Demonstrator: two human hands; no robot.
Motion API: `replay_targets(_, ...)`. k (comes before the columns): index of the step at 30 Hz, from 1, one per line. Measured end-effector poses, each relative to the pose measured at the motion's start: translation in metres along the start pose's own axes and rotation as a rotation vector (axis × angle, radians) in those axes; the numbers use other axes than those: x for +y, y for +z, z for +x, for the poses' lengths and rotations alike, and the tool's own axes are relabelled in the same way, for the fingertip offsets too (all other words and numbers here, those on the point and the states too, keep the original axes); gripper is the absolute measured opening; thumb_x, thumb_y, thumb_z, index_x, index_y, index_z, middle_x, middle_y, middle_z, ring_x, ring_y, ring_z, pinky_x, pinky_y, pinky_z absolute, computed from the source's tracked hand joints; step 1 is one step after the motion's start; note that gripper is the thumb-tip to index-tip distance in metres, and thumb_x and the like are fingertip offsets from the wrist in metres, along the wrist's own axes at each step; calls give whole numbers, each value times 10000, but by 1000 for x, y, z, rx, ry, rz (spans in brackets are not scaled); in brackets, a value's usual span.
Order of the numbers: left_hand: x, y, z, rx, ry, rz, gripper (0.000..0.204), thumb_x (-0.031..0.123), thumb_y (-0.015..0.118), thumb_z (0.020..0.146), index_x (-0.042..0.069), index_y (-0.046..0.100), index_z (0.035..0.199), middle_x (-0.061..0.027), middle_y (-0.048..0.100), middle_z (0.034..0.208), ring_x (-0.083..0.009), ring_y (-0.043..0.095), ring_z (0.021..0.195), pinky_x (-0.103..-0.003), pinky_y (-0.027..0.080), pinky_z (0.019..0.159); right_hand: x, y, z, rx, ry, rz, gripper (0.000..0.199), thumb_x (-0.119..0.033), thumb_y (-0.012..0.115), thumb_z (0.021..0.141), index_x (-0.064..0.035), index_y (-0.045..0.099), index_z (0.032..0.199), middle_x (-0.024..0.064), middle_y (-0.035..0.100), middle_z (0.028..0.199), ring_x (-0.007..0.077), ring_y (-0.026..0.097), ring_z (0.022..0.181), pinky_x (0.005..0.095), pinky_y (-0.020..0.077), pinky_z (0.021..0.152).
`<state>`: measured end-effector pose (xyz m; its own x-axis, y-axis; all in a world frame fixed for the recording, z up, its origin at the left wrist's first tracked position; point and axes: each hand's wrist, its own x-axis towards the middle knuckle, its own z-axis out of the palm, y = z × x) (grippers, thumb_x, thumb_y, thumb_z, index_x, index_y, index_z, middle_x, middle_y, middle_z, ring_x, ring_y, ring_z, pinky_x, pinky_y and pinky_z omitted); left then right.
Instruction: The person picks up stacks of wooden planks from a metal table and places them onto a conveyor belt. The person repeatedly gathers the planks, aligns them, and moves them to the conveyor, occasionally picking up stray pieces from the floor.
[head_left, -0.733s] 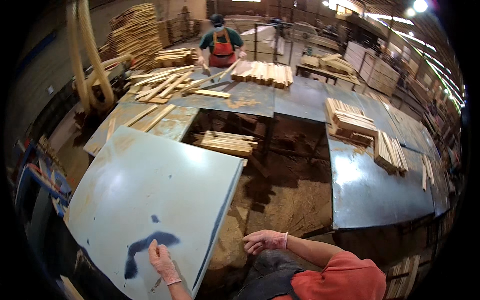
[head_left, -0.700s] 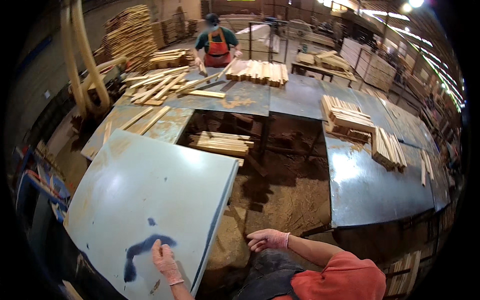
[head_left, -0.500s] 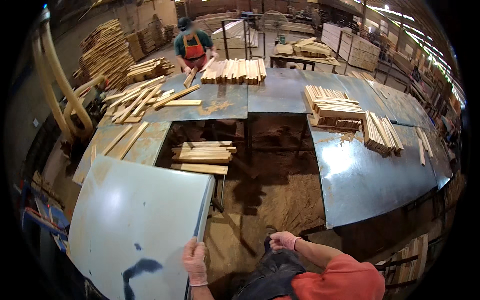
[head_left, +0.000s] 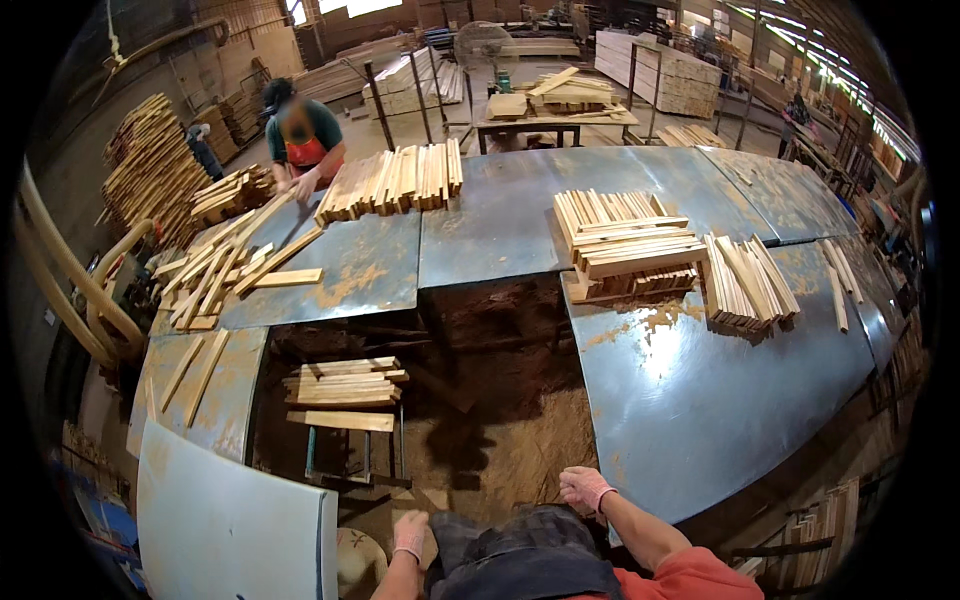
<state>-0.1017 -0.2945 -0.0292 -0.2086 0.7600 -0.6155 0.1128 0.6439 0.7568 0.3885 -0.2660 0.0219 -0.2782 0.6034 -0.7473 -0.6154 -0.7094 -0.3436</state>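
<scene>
Far left: a curved pale duct along the wall, and a tall slat stack behind it.

Lower left: a white panel lying flat, its right edge near my left hand.

Left bench, grey metal with sawdust: loose slats scattered across it, and a row of slats standing on edge along its far side. A person in a green shirt and red apron leans over that far side, hands on the loose slats.

Centre gap between the benches: a small stand carrying a low pile of slats, with a sawdust floor around it.

My left hand: pink glove, fingers loosely curled, holding nothing, down by my dark trousers.

My right hand: pink glove, fingers bent and slightly spread, holding nothing, resting at the top of my trousers just beside the near edge of the right bench. An orange sleeve follows it.

Right bench, well apart from both hands: a squared slat pile laid in crossing layers, then a leaning bundle just beside it, then two single slats near the far right edge.

Background: a table bearing more wood and a fan.
</scene>
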Motion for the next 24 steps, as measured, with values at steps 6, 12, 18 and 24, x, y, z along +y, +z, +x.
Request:
replay_targets(6, -76, -13, 34, -572, 92, 1397, 385, 383, 604, 1056, 126, 765, 1293, -138, 816, 1164, -348, 724, 1250, -486, 595, 983, -51, 46, 30, 102, -1, 39, 228, -30, 630, 1057, -132, 495, 904, -19, 416, 758, 122, 418, 581, 293, 329, 497)
replay_targets(12, -28, 5, 109, -428, -146, 1042, 402, 429, 631, 1009, 146, 787, 1248, -140, 813, 1163, -357, 740, 1204, -477, 593, 977, -111, 39, 102, 113, 117, -59, 286, -108, 590, 1078, -158, 443, 838, -24, 379, 702, 117, 390, 551, 300, 286, 482)
replay_targets(18, 53, 26, 254, -540, 127, 1294, 419, 475, 658, 963, 165, 809, 1202, -141, 810, 1163, -367, 756, 1158, -468, 592, 972, -241, 108, 168, 156, 28, -117, 307, -77, 634, 1051, -165, 444, 826, -40, 382, 719, 122, 419, 588, 293, 329, 511)
replay_targets(24, 274, 82, 402, -331, -156, -428, 297, 125, 689, 981, 181, 552, 724, 22, 511, 627, -191, 546, 517, -357, 423, 488, -357, 156, 255, 39, -55, -91, 243, -24, 589, 1061, -159, 511, 875, -15, 458, 760, 149, 467, 614, 299, 363, 527)
